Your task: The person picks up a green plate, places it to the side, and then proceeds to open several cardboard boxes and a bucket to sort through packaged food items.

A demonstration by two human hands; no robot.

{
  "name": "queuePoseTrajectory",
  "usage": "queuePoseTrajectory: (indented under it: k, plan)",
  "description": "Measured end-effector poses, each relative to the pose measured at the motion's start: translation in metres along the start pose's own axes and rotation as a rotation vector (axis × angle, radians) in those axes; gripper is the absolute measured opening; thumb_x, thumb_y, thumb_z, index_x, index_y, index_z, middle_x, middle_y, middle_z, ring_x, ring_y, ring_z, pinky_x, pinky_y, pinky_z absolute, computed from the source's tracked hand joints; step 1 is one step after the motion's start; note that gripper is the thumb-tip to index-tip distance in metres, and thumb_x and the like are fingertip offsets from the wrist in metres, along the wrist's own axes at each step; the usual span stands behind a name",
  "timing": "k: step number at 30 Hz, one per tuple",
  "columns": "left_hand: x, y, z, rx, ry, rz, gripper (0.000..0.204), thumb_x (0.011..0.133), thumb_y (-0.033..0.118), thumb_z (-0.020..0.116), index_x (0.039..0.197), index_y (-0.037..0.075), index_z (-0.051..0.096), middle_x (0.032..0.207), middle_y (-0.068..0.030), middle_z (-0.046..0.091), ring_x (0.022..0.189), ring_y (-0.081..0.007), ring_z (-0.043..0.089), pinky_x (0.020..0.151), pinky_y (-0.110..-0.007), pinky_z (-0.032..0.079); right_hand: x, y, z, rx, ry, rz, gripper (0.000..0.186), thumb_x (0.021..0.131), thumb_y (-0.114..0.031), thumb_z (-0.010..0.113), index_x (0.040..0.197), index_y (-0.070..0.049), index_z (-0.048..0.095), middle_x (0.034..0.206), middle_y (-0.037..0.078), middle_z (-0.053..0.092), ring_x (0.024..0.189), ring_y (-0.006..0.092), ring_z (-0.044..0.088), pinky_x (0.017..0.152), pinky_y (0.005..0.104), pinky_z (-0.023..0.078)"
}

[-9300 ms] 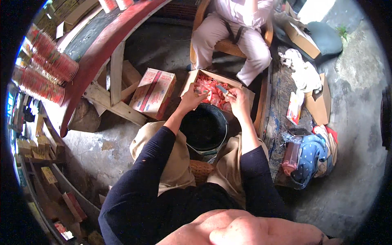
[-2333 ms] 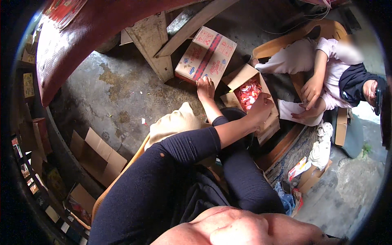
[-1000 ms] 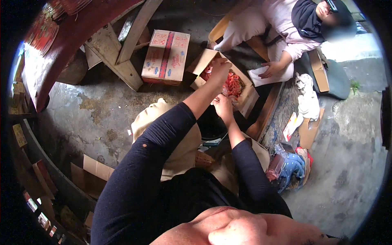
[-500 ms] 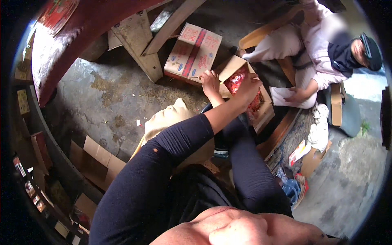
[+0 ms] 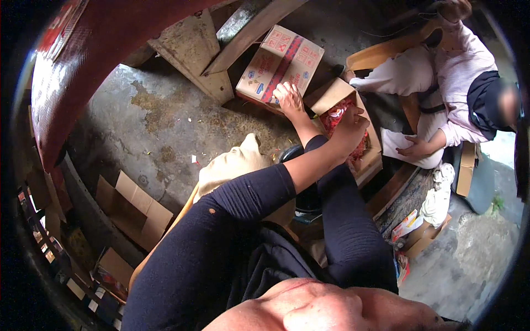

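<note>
My left arm crosses over my right one. My left hand (image 5: 351, 132) is above an open cardboard box (image 5: 369, 170), its fingers bent together; anything between them is hidden. Inside the box lie small red, partly shiny things (image 5: 334, 117) whose kind I cannot make out. Farther left, my right hand (image 5: 290, 99) has its fingers curled beside a closed carton (image 5: 281, 60) with a dark red printed band. A small yellowish bit shows at those fingers, too small to name. Under my forearms stands a dark round container (image 5: 308, 203), mostly hidden.
A person (image 5: 461, 77) sits at the far right, one hand (image 5: 415, 148) low on the lap. Pale cloth (image 5: 232, 165) lies left of my arm. An empty cardboard box (image 5: 132, 212) is at lower left. Wooden beams (image 5: 193, 52) and a red surface (image 5: 94, 71) border the upper left.
The view has shifted, so the boxes and both my hands appear farther right. My left hand stays over the open box and my right hand beside the closed carton.
</note>
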State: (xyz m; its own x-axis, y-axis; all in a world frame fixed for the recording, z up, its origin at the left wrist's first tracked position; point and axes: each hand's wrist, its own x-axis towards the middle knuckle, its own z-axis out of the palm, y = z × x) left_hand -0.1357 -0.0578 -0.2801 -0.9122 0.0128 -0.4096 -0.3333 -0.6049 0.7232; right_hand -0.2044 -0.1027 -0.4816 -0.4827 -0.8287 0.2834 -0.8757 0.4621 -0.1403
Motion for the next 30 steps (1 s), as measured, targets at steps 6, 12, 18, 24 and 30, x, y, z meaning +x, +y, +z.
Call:
queuePoseTrajectory:
  k: [6,12,18,24,30]
  plan:
    - [-0.008,0.009,0.003,0.062,0.026,-0.012,0.04,0.085,0.014,0.055,0.12,-0.001,0.043,0.103,-0.0123,0.059,0.092,-0.0176,0.057,0.078,-0.028,0.045,0.012,0.002,-0.001,-0.048,0.095,-0.213,0.005,0.074,-0.014,0.055,0.071,-0.011,0.057,0.085,0.004,0.055,0.087,0.0223,0.054,0.076,0.0352,0.046]
    - [0.001,-0.004,0.004,0.06,-0.001,-0.023,0.039,0.084,0.014,0.056,0.119,-0.001,0.043,0.099,-0.0116,0.058,0.09,-0.0176,0.057,0.076,-0.029,0.046,0.021,0.026,0.009,-0.109,-0.035,-0.271,0.004,0.073,-0.016,0.055,0.073,-0.012,0.056,0.085,0.004,0.053,0.088,0.021,0.052,0.075,0.0337,0.045]
    - [0.012,-0.027,-0.003,0.08,0.058,0.134,0.037,0.085,0.018,0.059,0.117,0.002,0.047,0.093,-0.0079,0.058,0.079,-0.0149,0.057,0.072,-0.028,0.047,0.024,0.037,0.005,-0.186,-0.051,-0.176,0.002,0.073,-0.015,0.055,0.074,-0.014,0.057,0.083,0.003,0.052,0.089,0.0205,0.052,0.075,0.0344,0.044]
    - [0.0,-0.007,0.002,0.104,0.041,-0.027,0.043,0.084,0.023,0.06,0.122,0.004,0.05,0.101,-0.009,0.06,0.081,-0.0157,0.056,0.072,-0.03,0.045,-0.018,0.03,-0.031,-0.048,0.118,0.09,0.006,0.076,-0.017,0.057,0.073,-0.011,0.056,0.078,0.007,0.051,0.081,0.0258,0.053,0.069,0.0392,0.043]
    - [-0.008,0.003,-0.004,0.44,0.092,0.094,0.038,0.085,0.027,0.058,0.114,0.003,0.057,0.107,-0.0086,0.062,0.096,-0.0213,0.059,0.081,-0.036,0.045,-0.108,-0.024,-0.113,0.0,0.035,0.376,0.006,0.08,-0.015,0.055,0.077,-0.01,0.058,0.081,0.009,0.055,0.084,0.0277,0.055,0.072,0.04,0.044]
